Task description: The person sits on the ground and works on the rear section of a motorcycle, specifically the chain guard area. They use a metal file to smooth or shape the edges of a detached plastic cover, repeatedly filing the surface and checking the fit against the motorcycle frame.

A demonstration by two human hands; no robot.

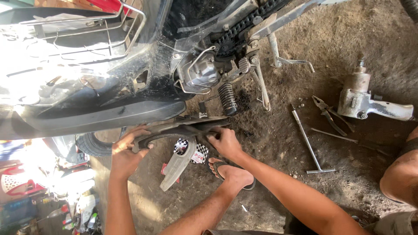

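Hands on one part: both hold a long, curved black plastic panel (178,130) just under the dark body of the motorcycle (109,87). Left hand (124,152) is clenched round the panel's near end, fingers curled over its edge. Right hand (226,143) grips the far end, close below the ribbed black rubber footpeg (227,99). The panel sits level, its upper edge touching or almost touching the underside of the bodywork; cannot tell whether any clip or tab is engaged.

On the dirt floor (278,143) directly beneath lies a grey elongated plastic cover (177,165), partly over a small checkered black-and-white packet (193,150). A sandalled foot (233,174) is planted just beside these.

Well apart to the right: a long metal T-handle wrench (309,143), a pair of pliers (328,114) and a grey pneumatic impact wrench (370,102). None is touched.

Judgement on handling: a thin, long plastic piece of this kind probably flexes, so an even hold at both ends, as here, keeps it from twisting. Both ends should be kept level with the bodywork edge, with pressure applied near any fixing points rather than mid-span. The footpeg and the chain guard area (244,26) crowd the right end; that end likely needs the more careful guiding.
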